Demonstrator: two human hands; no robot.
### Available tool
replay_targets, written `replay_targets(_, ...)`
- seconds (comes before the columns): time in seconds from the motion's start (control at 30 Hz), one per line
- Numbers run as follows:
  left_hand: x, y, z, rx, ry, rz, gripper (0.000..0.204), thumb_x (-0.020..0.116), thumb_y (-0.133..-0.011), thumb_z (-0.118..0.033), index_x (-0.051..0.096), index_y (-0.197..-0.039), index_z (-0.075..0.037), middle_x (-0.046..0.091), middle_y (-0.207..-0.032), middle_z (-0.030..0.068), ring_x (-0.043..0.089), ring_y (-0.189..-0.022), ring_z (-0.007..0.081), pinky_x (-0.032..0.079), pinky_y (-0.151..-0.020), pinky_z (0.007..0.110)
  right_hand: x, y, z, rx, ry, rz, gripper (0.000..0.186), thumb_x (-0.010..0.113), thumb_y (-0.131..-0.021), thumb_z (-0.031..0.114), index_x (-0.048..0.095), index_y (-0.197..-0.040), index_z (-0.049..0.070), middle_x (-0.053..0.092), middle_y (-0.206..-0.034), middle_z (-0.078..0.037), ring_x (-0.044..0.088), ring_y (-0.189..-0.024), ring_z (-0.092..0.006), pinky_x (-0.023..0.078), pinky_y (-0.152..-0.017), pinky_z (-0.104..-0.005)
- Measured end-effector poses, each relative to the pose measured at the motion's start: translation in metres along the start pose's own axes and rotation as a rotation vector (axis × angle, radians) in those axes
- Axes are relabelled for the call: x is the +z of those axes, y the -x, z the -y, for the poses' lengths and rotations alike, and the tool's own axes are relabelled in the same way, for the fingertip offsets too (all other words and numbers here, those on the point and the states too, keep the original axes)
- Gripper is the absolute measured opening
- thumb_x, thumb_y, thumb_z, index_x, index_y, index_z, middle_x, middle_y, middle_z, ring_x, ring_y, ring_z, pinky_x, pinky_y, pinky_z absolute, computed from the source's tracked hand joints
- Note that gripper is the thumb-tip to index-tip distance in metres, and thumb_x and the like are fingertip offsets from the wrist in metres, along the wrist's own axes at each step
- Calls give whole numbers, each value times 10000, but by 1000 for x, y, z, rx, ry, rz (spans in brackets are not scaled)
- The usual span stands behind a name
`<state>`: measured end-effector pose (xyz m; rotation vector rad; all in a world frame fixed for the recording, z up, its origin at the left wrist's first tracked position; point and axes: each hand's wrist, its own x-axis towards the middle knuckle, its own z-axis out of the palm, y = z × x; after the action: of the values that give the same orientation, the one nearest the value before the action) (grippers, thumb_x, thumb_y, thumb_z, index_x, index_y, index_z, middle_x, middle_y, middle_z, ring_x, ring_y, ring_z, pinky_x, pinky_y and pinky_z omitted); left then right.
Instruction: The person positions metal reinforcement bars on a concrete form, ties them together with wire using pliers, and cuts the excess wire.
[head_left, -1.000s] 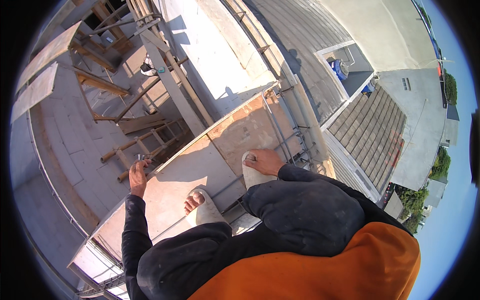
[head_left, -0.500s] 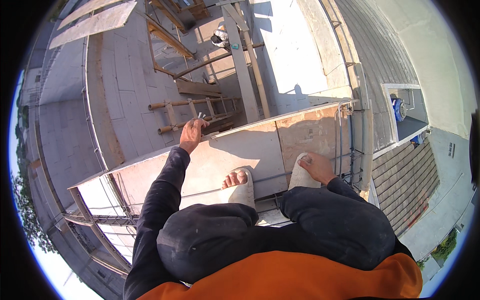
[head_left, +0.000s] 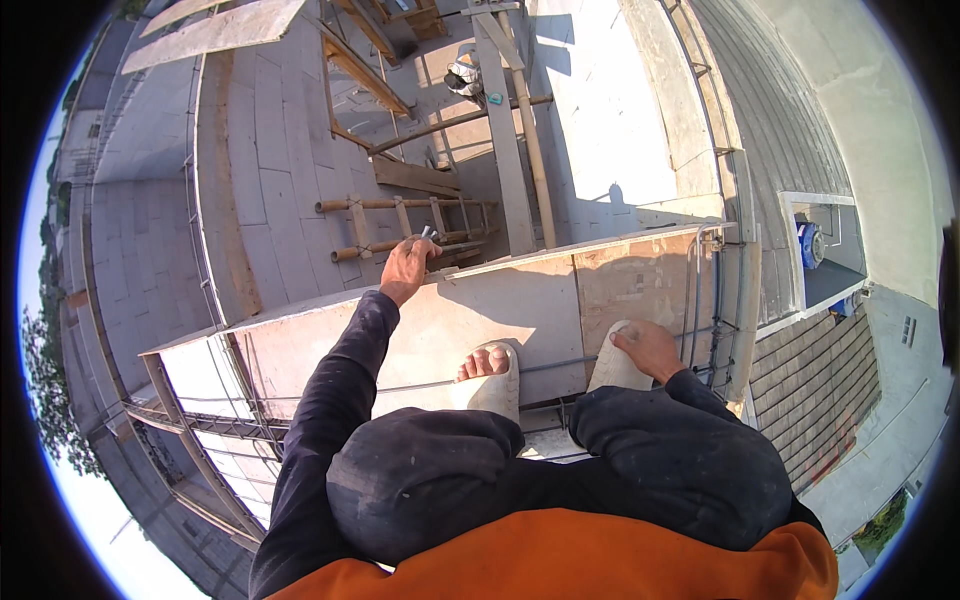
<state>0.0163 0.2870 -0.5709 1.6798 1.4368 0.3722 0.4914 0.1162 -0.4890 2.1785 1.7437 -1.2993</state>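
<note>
My left hand (head_left: 405, 268), at the end of a dark sleeve, is at the top edge of a wooden formwork panel (head_left: 480, 300). Its fingers are closed on a small grey metal piece (head_left: 429, 234) that pokes out past them; its kind does not show. On the right, my right hand (head_left: 650, 348) is closed against the front of my right pale sandal (head_left: 618, 362). Its curled fingers are partly hidden, and anything inside them does not show. My left sandal (head_left: 492, 392), toes bare, stands on the panel between my hands.
Beyond the panel's edge lies a lower area with a bamboo ladder (head_left: 400, 203), a long plank (head_left: 505, 150) and a person (head_left: 463, 75) crouching. Thin steel bars (head_left: 700, 290) run along the right side. A tiled roof (head_left: 815, 380) slopes away at right.
The whole view has shifted slightly, so the scene sits a little further right and lower. Both hands keep about the same places on the panel's edge and the sandal.
</note>
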Motion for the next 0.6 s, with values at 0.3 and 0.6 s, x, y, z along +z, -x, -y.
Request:
replay_targets(0.3,-1,-1,-2,21,-15,-13,160,497,-970,-126,622,-961,-26,691,-1003,189,655,-933,392,540,-870,452,-6,2,9,48,-7,36,479,685,-911,510,767,-973,42,732,-997,-233,681,-973,-435,518,-855,-492)
replay_targets(0.6,0,-1,1,30,-19,-32,142,490,-977,-122,606,-977,-40,695,-1003,195,660,-936,410,546,-856,465,0,-2,0,22,-7,25,464,696,-905,506,759,-928,47,743,-935,-204,704,-916,-406,535,-811,-473)
